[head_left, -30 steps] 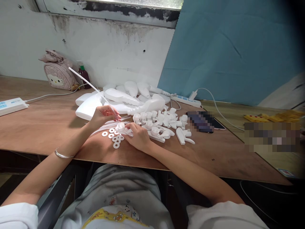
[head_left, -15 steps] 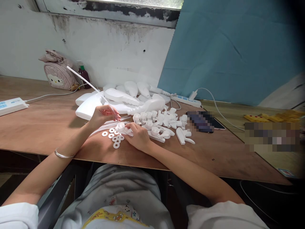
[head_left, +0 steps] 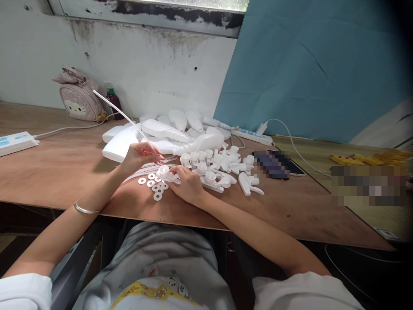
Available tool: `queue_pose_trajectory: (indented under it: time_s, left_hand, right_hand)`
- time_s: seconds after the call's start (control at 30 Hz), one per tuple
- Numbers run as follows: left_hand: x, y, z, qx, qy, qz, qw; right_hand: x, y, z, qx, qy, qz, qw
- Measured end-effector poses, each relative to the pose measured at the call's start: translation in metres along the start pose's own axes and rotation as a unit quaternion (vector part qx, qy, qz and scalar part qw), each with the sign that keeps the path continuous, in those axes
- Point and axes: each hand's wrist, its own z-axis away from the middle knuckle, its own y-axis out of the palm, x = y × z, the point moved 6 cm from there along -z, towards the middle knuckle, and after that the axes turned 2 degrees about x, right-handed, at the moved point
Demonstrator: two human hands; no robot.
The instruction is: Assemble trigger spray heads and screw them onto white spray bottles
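Note:
My left hand pinches a long thin white tube near its lower end. The tube slants up to the left, and its lower end is at the round cup of a white spray trigger head. My right hand is closed around the body of that trigger head, holding it with the cup facing up. Just below it lie several flat white ring washers. More thin tubes rest on the table behind my left wrist. To the right of my right hand are several more white trigger heads.
A pile of white plastic bottles lies at the back of the brown table. Power strips, a pink bag, a dark bottle and phones are around the edges. A blue cloth hangs behind.
The tube's upper end has shifted slightly to the right. Both hands keep nearly the same place and grip.

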Motion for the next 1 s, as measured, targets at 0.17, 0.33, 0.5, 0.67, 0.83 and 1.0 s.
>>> queue_pose_trajectory:
  time_s: [0.17,0.33,0.5,0.67,0.83,1.0]
  left_hand:
    - [-0.002,0.001,0.0005,0.013,0.01,0.012,1.0]
    - [-0.0018,-0.0007,0.001,0.006,0.003,0.008,1.0]
    - [-0.0018,-0.0015,0.0007,0.002,0.009,0.014,1.0]
    - [-0.0006,-0.0005,0.0011,0.005,0.0,0.013,1.0]
    - [-0.0001,-0.0004,0.0008,0.009,0.008,0.015,1.0]
    - [-0.002,-0.0015,0.0006,-0.002,0.019,0.015,1.0]
  right_hand:
    - [-0.001,-0.0002,-0.0002,0.006,0.013,-0.003,1.0]
    - [-0.0018,-0.0006,0.0001,0.009,0.025,-0.016,1.0]
    - [-0.0033,-0.0007,0.0004,0.006,0.039,-0.025,0.999]
    - [-0.0029,-0.0007,0.0001,0.01,0.043,-0.022,0.999]
    - [-0.0025,-0.0017,-0.0001,0.005,0.039,-0.02,0.999]
    - [-0.002,-0.003,-0.0013,0.012,0.03,-0.025,0.999]
